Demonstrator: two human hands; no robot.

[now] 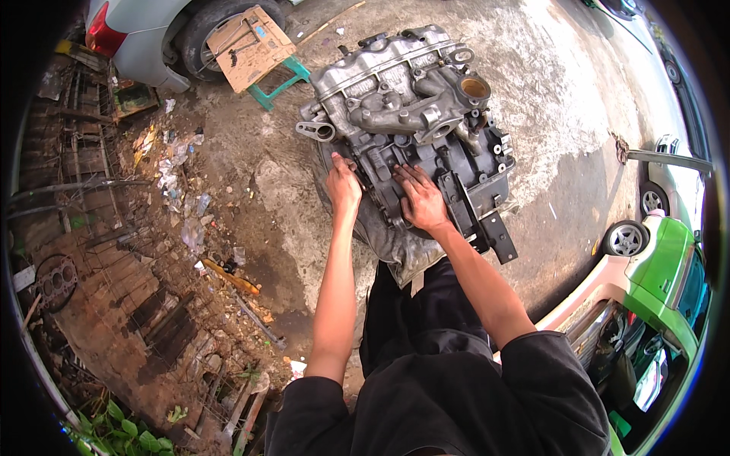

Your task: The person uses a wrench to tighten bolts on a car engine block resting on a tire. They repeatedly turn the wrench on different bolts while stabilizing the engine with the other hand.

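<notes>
A large grey metal engine (480, 186) lies in front of me on a crumpled dark grey sheet (411, 257). Its ribbed cover is at the far side, with a cast manifold (403, 114) bolted beside it. My left hand (344, 188) is closed at the engine's left edge, thumb upward; whatever its fingers grip is too small and hidden to name. My right hand (422, 199) rests on the near part of the block, fingers stretched out and a little apart. Right of that hand, a dark flat bracket (498, 237) sticks out toward me.
Beyond the engine, a wooden board (251, 47) with tools lies on a green stool (281, 83) by a parked car's wheel (209, 38). Litter (182, 163) and scrap planks (114, 319) cover the left side. A green car (669, 262) stands at the right.
</notes>
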